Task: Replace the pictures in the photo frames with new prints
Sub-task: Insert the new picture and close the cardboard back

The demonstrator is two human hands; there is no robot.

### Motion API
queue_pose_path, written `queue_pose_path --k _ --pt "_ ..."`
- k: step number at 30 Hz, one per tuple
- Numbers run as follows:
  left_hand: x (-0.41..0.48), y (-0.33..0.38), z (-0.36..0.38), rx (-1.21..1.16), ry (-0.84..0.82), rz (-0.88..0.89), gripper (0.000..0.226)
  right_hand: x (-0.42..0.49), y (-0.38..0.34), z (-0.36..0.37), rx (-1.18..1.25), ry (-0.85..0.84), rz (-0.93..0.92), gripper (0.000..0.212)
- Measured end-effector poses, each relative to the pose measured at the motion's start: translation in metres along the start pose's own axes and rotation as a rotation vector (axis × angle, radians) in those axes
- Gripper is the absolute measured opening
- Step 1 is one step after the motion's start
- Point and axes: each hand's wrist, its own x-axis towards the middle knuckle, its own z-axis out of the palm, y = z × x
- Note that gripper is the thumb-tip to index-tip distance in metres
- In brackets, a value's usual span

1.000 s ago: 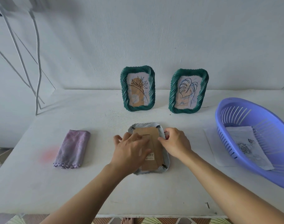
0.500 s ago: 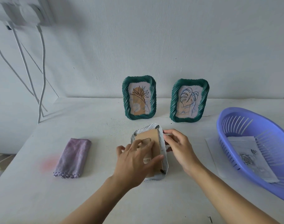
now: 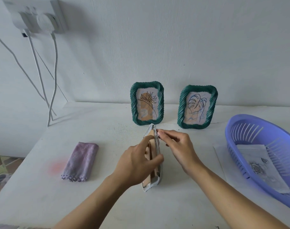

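the pale frame (image 3: 156, 146) stands tipped up on one long edge at the middle of the bench (image 3: 108, 138), its brown backing board (image 3: 149, 178) turned to the left. my left hand (image 3: 136, 162) grips it, thumb over the top edge and fingers against the backing. my right hand (image 3: 179, 146) pinches the far upper rim with curled fingers (image 3: 160, 134). i can't tell whether the clips on the backing are loose or fastened.

i read this as the opening step on this frame: getting the back off so the old picture can come out. the next move calls for a steady hold with the left hand while the right works the backing free, without letting the glass slide out of the tilted frame.

just behind it, two green frames (image 3: 134, 104) and (image 3: 182, 109) stand upright near the wall, each showing a line drawing of a plant. on my right a purple basket (image 3: 230, 134) holds prints (image 3: 260, 167), one with a rose on it, and a loose sheet (image 3: 222, 159) lies partly under its near side. a folded lilac cloth (image 3: 80, 161) lies well to the left, next to a faint pink stain.

the bench is white and scuffed and runs into a corner of white walls. up on the left wall a socket (image 3: 40, 19) carries plugs, with white cables (image 3: 54, 71) hanging down to the bench. a patterned floor shows past the left edge.
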Motion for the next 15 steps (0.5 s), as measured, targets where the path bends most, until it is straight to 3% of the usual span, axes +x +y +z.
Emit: queue_pose_path --k 6,11,15 --pt "-0.012 -0.028 -0.02 -0.422 0.029 -0.063 0.066 0.006 0.024 0.008 -0.293 -0.16 -0.023 0.028" --pt "-0.031 -0.054 -0.032 -0.546 0.181 -0.062 0.032 -0.003 0.049 0.017 -0.606 -0.345 -0.061 0.039" --pt "-0.028 -0.086 -0.032 -0.518 0.227 -0.201 0.026 -0.002 0.062 0.03 -0.802 -0.395 -0.04 0.052"
